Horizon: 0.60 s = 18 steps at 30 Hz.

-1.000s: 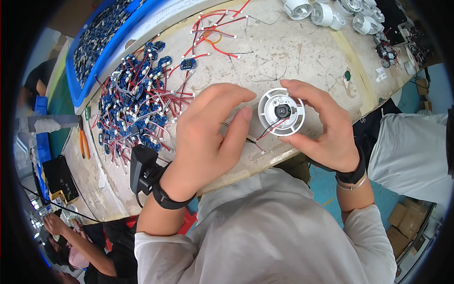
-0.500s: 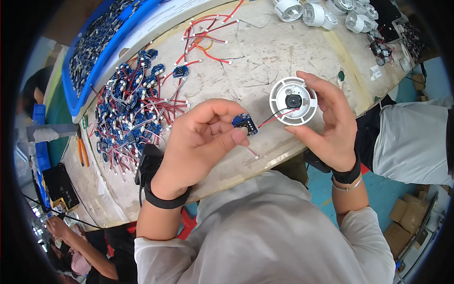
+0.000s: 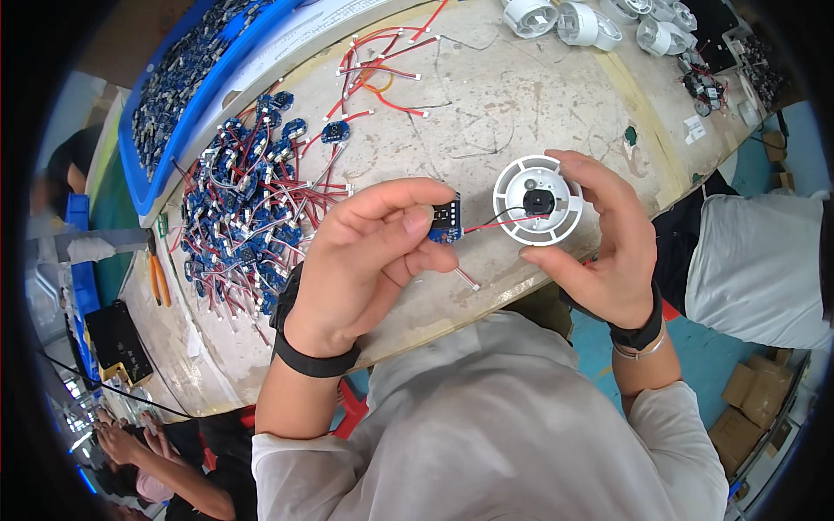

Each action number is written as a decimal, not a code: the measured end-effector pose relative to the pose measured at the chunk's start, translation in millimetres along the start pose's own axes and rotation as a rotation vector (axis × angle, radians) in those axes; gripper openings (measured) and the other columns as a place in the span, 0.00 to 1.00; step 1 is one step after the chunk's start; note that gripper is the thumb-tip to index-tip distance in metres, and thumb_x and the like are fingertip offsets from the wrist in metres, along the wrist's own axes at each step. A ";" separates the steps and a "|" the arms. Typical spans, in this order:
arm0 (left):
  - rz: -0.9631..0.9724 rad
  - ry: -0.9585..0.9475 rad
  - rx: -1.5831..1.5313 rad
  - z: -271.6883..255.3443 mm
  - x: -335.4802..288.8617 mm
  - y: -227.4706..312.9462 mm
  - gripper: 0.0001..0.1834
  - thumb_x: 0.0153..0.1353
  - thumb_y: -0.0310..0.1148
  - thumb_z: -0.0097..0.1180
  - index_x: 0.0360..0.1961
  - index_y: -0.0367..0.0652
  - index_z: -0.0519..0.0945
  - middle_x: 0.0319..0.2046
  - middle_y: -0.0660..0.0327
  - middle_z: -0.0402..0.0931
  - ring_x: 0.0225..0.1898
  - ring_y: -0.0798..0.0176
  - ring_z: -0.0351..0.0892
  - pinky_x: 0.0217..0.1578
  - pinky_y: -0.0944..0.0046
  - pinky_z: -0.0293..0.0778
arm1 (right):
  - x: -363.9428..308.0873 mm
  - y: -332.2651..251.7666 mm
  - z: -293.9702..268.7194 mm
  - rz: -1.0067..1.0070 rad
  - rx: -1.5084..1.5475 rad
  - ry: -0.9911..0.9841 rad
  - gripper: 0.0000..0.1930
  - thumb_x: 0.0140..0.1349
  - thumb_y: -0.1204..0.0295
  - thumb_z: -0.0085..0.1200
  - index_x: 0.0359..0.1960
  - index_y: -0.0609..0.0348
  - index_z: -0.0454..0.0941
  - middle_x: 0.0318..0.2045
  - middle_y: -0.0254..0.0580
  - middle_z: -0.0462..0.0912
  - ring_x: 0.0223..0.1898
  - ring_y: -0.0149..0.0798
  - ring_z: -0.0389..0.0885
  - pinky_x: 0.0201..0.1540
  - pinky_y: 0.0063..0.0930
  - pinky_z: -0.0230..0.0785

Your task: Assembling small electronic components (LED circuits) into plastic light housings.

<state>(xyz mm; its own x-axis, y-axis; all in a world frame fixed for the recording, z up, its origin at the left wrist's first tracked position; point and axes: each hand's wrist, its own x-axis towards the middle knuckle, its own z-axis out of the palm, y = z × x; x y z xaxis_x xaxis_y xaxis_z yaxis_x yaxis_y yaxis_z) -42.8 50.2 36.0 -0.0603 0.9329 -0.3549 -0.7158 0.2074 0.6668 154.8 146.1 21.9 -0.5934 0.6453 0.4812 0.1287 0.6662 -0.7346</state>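
Pinched between the thumb and fingers of my left hand [image 3: 369, 256] is a small blue circuit board [image 3: 446, 219] with a black part on its face. A red and a black wire run from it to a black part at the centre of a round white plastic housing [image 3: 526, 231]. My right hand [image 3: 608, 239] grips that housing by its rim, thumb below and fingers above. The housing's spoked open side faces up. A short cable with a white connector [image 3: 467, 279] shows below my left fingers; where its other end goes is hidden.
A heap of wired blue boards [image 3: 243, 208] lies on the worktable [image 3: 512, 113] at left, beside a blue bin [image 3: 139, 178] of small parts. Loose red cables [image 3: 373, 74] lie farther back. White housings [image 3: 582, 26] stand far right. Orange-handled pliers [image 3: 159, 278] rest at left. Another person's hand [image 3: 117, 443] shows lower left.
My left hand has turned the circuit board more upright and shifted its fingers on it. The wires are pulled straighter. My right hand and the housing have moved slightly nearer me.
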 end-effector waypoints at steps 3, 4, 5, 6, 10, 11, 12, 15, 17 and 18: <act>0.121 -0.057 0.155 8.0 -1.8 -3.0 0.14 0.56 0.26 0.50 0.43 0.32 0.71 0.25 0.58 0.74 0.24 0.64 0.76 0.27 0.68 0.73 | -1.6 0.0 2.6 0.106 0.102 -0.006 0.30 0.38 0.72 0.66 0.46 0.64 0.67 0.41 0.46 0.74 0.39 0.39 0.75 0.40 0.26 0.68; 0.120 -0.058 0.157 5.7 -1.7 -2.6 0.14 0.56 0.26 0.50 0.43 0.32 0.71 0.25 0.58 0.74 0.24 0.64 0.76 0.27 0.68 0.73 | -2.2 -0.1 2.7 0.172 0.180 -0.009 0.30 0.38 0.71 0.66 0.46 0.63 0.68 0.39 0.45 0.74 0.37 0.37 0.75 0.39 0.24 0.67; 0.145 -0.070 0.261 0.9 -1.5 -2.0 0.12 0.57 0.27 0.50 0.41 0.32 0.72 0.24 0.58 0.74 0.23 0.65 0.75 0.26 0.69 0.72 | -2.4 0.2 2.3 0.173 0.181 -0.007 0.30 0.38 0.71 0.66 0.46 0.63 0.68 0.39 0.45 0.74 0.37 0.37 0.75 0.39 0.24 0.67; 0.171 -0.082 0.365 -2.0 -1.0 -2.0 0.11 0.57 0.28 0.50 0.38 0.31 0.73 0.24 0.59 0.74 0.23 0.66 0.74 0.26 0.70 0.71 | -2.3 0.7 1.7 0.229 0.233 -0.032 0.29 0.38 0.71 0.66 0.45 0.63 0.68 0.38 0.44 0.74 0.36 0.35 0.74 0.38 0.23 0.67; 0.293 0.039 0.606 -0.6 0.2 -4.6 0.09 0.58 0.30 0.49 0.34 0.32 0.74 0.22 0.59 0.74 0.21 0.68 0.72 0.24 0.71 0.70 | 0.5 0.7 4.9 0.335 0.371 -0.059 0.28 0.39 0.70 0.66 0.44 0.62 0.68 0.36 0.41 0.75 0.34 0.31 0.73 0.38 0.23 0.66; 0.207 0.071 0.521 0.5 -0.5 -3.1 0.09 0.58 0.30 0.49 0.32 0.33 0.74 0.22 0.59 0.74 0.21 0.68 0.72 0.24 0.71 0.70 | 1.0 0.9 5.3 0.335 0.374 -0.059 0.28 0.39 0.70 0.66 0.44 0.62 0.68 0.36 0.41 0.75 0.34 0.31 0.73 0.38 0.23 0.66; 0.121 0.102 0.436 1.0 -1.2 -2.1 0.09 0.58 0.30 0.48 0.30 0.33 0.74 0.21 0.59 0.73 0.21 0.68 0.73 0.25 0.71 0.71 | 1.5 1.3 5.3 0.316 0.332 -0.087 0.28 0.40 0.70 0.65 0.44 0.62 0.68 0.35 0.40 0.75 0.34 0.31 0.73 0.38 0.23 0.66; 0.056 0.086 0.269 2.0 -1.7 -1.7 0.09 0.58 0.31 0.47 0.29 0.34 0.74 0.21 0.59 0.74 0.19 0.67 0.73 0.24 0.70 0.71 | 1.5 4.0 3.8 0.281 0.281 -0.138 0.26 0.41 0.70 0.64 0.43 0.60 0.68 0.34 0.39 0.76 0.34 0.32 0.74 0.39 0.24 0.66; 0.039 0.081 0.239 2.0 -2.2 -1.1 0.09 0.58 0.30 0.47 0.30 0.34 0.74 0.21 0.59 0.74 0.18 0.67 0.73 0.23 0.71 0.71 | 2.3 5.3 4.4 0.267 0.273 -0.163 0.25 0.41 0.71 0.64 0.43 0.60 0.69 0.34 0.39 0.76 0.35 0.32 0.74 0.39 0.24 0.66; 0.021 0.075 0.208 2.2 -2.2 -0.7 0.09 0.58 0.30 0.48 0.31 0.34 0.74 0.21 0.58 0.74 0.18 0.67 0.73 0.23 0.71 0.71 | 3.1 5.5 4.5 0.270 0.277 -0.169 0.25 0.42 0.71 0.64 0.43 0.60 0.69 0.35 0.39 0.76 0.35 0.33 0.74 0.40 0.24 0.66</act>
<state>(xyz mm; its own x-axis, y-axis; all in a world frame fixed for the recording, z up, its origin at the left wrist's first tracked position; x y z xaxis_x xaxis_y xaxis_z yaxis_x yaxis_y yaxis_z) -40.6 48.7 37.7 -0.1308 0.9150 -0.3817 -0.5552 0.2514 0.7928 150.0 150.1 17.2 -0.6928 0.6969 0.1854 0.0928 0.3410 -0.9355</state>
